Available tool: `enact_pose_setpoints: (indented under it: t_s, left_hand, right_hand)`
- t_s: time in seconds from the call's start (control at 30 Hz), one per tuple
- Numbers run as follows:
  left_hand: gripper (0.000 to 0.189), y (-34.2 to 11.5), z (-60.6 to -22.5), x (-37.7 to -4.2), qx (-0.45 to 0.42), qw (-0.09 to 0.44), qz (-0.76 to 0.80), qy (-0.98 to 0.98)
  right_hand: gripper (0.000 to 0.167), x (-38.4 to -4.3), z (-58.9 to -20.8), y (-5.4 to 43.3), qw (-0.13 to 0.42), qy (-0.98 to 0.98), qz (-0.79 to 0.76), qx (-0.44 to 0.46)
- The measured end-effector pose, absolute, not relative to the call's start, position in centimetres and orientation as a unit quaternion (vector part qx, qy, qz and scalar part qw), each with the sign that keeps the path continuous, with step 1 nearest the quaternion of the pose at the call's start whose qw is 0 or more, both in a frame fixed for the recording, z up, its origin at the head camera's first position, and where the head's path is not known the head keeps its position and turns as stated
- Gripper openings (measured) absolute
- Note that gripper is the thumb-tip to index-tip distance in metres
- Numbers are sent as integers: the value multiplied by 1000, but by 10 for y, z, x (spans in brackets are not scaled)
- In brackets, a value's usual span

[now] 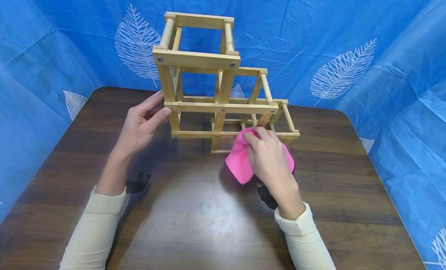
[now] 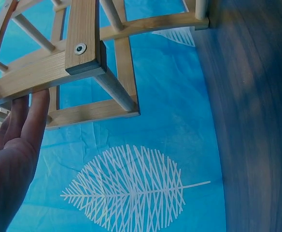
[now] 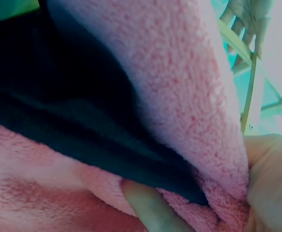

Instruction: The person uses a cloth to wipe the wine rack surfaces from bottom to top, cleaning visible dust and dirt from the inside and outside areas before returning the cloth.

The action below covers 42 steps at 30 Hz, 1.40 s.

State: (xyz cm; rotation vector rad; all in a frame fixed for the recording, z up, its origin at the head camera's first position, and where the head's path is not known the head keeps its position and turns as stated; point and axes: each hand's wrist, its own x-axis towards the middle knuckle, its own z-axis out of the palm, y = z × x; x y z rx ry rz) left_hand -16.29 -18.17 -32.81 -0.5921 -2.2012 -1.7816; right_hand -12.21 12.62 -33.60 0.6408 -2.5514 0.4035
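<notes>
Rack: a pale wooden frame [image 1: 223, 107] of square bays, tallest at its left and stepping down to the right, at the far half of the table [image 1: 202, 227]. Bolts join the bars. Its low steps are on the right hand's side, so that hand can reach them readily; exactly how its base meets the table is hard to tell.
Left hand: gripping the rack's left edge [image 1: 141, 121], thumb in front, fingers curled behind the wood. This hold looks meant to steady the frame, leaving the other hand free.
Right hand: pinching the cloth [image 1: 270, 152] at the front of the lower steps, palm downward.
Cloth: pink and fluffy [image 1: 240, 161], bunched under the fingers, with one corner hanging loose. It overlaps the lowest bars; gathering it probably gives control between narrow posts. Whether it presses on the wood is hidden.
Sleeves: cream cuffs [image 1: 106, 202] stopping short of the wrists, which leaves both hands unencumbered.
Backdrop: blue fabric with white leaf prints [image 1: 278, 26], hung behind and beside the table, perhaps to screen the surroundings.
</notes>
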Motion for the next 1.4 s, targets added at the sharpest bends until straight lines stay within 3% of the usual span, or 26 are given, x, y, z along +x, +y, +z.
enact_pose_setpoints:
  t_s: [0.2,0.43,0.63,0.73,1.1,1.4]
  left_hand:
    - [50,-180,-331,-164,-204,135,-610,-754]
    - [53,-174,-337,-166,-212,208,-618,-728]
    - [56,-175,-339,-167,-248,231,-649,-682]
    - [54,-175,-339,-167,-240,227,-659,-675]
    - [45,-174,-340,-168,-207,216,-694,-655]
    - [38,-177,-343,-169,-164,187,-719,-650]
  right_hand:
    - [22,-122,-331,132,219,-935,151,233]
    - [26,-121,-323,147,186,-951,143,202]
    - [28,-125,-315,164,179,-956,162,166]
    - [30,-126,-312,170,205,-953,176,138]
    - [33,-129,-309,169,413,-840,335,103]
    - [35,-130,-316,159,416,-841,327,111]
